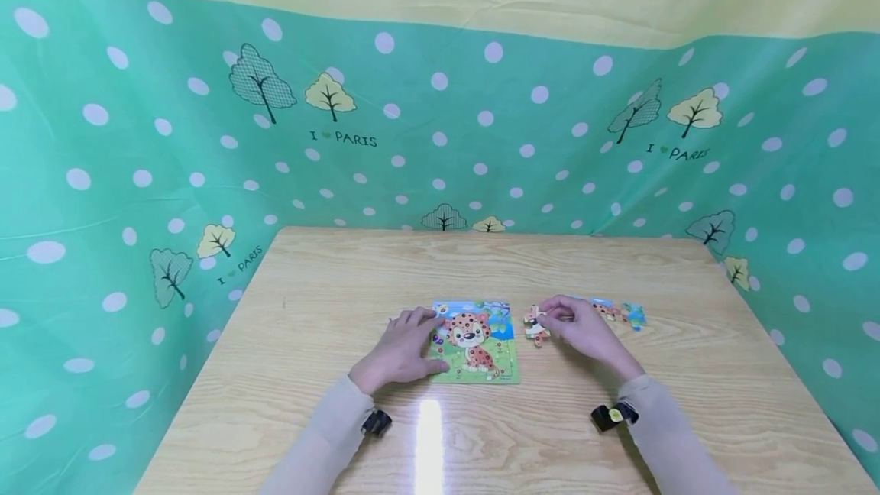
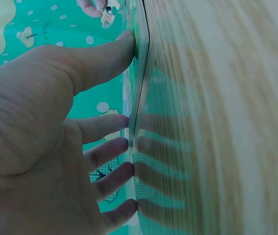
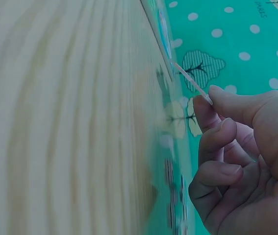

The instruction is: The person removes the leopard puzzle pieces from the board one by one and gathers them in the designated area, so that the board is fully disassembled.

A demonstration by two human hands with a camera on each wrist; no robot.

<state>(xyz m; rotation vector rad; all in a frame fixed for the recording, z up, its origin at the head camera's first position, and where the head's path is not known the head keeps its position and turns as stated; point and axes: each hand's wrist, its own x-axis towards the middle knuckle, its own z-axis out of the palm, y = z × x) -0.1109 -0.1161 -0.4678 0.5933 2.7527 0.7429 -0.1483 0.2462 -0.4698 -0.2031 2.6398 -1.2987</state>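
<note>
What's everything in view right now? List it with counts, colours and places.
puzzle board: one, colourful leopard picture, centre of table.
held piece: one, orange-white, just right of the board.
loose pieces: a few, blue and orange, farther right.
table: one, light wood.
backdrop cloth: one, green with white dots and trees, yellow above.
left hand: flat fingers on the board's left edge.
right hand: pinches the held piece.

Both arms wear long beige sleeves (image 1: 330,426); a small black wrist-mounted camera (image 1: 376,423) sits at each cuff, the right one (image 1: 614,415) yellow-marked.
</note>
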